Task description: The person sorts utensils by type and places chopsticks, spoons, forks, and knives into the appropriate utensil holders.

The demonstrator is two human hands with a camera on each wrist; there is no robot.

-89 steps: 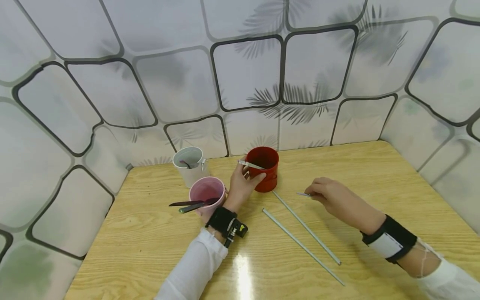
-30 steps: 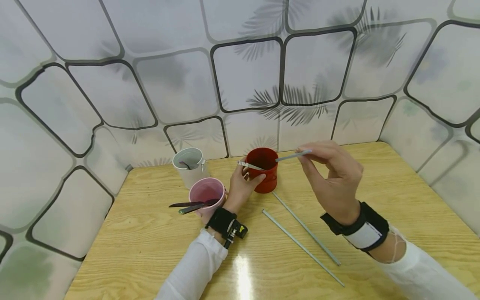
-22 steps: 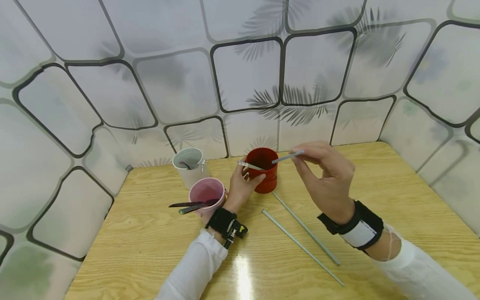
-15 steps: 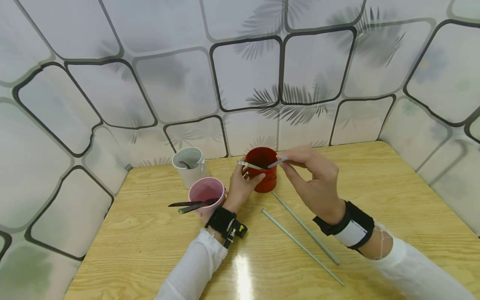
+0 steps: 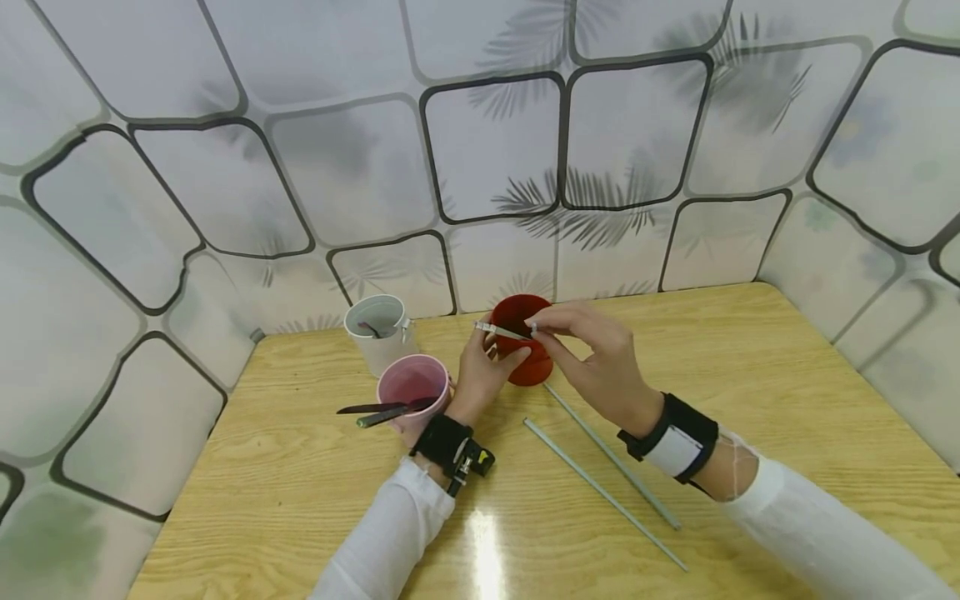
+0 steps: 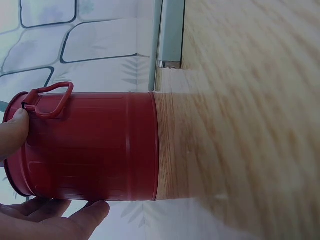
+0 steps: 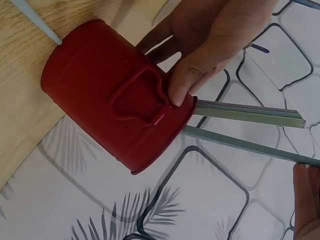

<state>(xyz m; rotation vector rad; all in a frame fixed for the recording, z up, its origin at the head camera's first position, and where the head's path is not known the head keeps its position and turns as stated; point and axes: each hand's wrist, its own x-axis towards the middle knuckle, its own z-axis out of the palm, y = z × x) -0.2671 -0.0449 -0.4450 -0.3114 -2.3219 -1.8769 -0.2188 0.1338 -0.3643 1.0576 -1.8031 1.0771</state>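
Head view: left hand [image 5: 480,371] grips red cup [image 5: 534,367], fingers curled round its side; right hand [image 5: 592,358] pinches chopstick [image 5: 504,331] at the rim, on the worktop [image 5: 300,483].
Left wrist view: fingers [image 6: 75,215] pressed against cup [image 6: 95,145].
Right wrist view: sticks [image 7: 245,112] project from cup mouth, beyond the thumb.

Light wooden table [image 5: 750,358] with visible grain and rounded corners, set into a corner where it meets the wall [image 5: 300,100] at the back and on both sides. Wall covering is pale grey-white, printed with rounded dark-outlined tile shapes and faint grey palm-leaf shadows. One bright glare patch [image 5: 486,550] sits on the tabletop near the front edge.
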